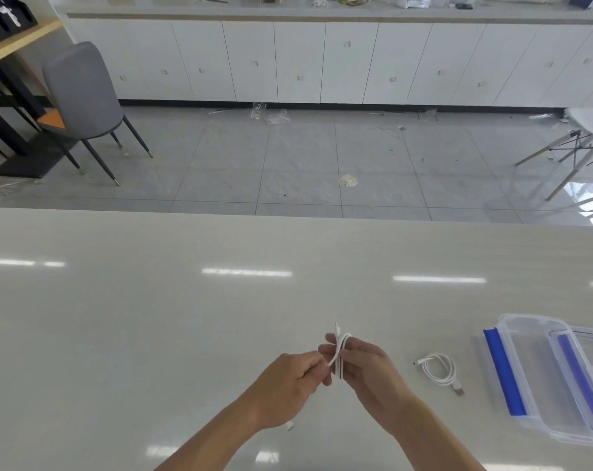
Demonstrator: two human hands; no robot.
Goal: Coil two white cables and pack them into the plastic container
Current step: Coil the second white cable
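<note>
One white cable (340,355) is bundled in loops around the fingers of my right hand (366,370), one plug end sticking up above them. My left hand (288,379) pinches a strand of the same cable just left of the bundle. A small white end (290,426) shows below my left wrist. The second white cable (439,370) lies coiled on the table to the right, its USB plug pointing toward me. A clear plastic container (512,368) with blue clips sits at the far right, with its clear lid (583,375) resting on it.
The pale glossy table (186,317) stretches wide to the left and ahead of my hands. Beyond its far edge are a tiled floor, a grey chair (81,96), a white chair (590,130) and white cabinets.
</note>
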